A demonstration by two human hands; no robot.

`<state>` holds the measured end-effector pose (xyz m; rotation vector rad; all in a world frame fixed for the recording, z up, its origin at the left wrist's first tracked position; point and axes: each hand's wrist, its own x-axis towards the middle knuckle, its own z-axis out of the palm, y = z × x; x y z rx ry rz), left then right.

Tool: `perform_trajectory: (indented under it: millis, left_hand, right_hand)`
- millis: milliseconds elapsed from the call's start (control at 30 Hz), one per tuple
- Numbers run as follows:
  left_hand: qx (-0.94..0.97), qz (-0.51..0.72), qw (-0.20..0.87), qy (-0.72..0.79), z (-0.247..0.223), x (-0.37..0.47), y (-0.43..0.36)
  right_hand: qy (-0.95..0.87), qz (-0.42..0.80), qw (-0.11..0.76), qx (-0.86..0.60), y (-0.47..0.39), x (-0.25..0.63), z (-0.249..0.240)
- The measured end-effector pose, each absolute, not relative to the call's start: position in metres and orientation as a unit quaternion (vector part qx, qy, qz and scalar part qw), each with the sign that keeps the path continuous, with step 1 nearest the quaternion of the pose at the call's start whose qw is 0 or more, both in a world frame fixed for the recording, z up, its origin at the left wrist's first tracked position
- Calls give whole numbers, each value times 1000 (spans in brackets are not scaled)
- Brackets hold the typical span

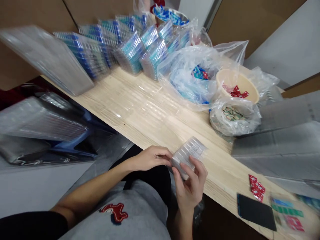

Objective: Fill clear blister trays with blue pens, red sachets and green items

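A small stack of clear ribbed plastic trays [188, 151] is at the table's near edge, between my hands. My left hand [153, 158] grips its left corner, with thumb and fingers pressed together there. My right hand [191, 183] holds the stack from the near right side, thumb at the lower edge and fingers curled over the top. The trays look see-through, with a row of narrow grooves, and I make out nothing coloured in them.
Filled blue trays [132, 50] stand across the back. Clear bags [187, 76], a cream bowl [251, 88] with red packets and a bag of greenish pieces [235, 116] sit at right. A black phone-like slab [256, 211] lies near red packets [256, 187].
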<state>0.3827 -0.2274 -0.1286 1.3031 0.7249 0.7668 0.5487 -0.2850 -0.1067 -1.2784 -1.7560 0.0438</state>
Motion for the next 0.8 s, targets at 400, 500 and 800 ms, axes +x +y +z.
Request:
perform_trajectory:
  millis: [400,500,800]
  left_hand:
    - [609,360,640,300,-118,375,-233]
    - [632,385,599,305,-105,373,-239]
    - [579,377,623,367,-94,369,-240]
  right_hand:
    - [-683,98,507,-516,-296,550,-103]
    - [-637,147,547,-523,-297,547,-96]
    - [-616,201,543,-534,-287,538,-90]
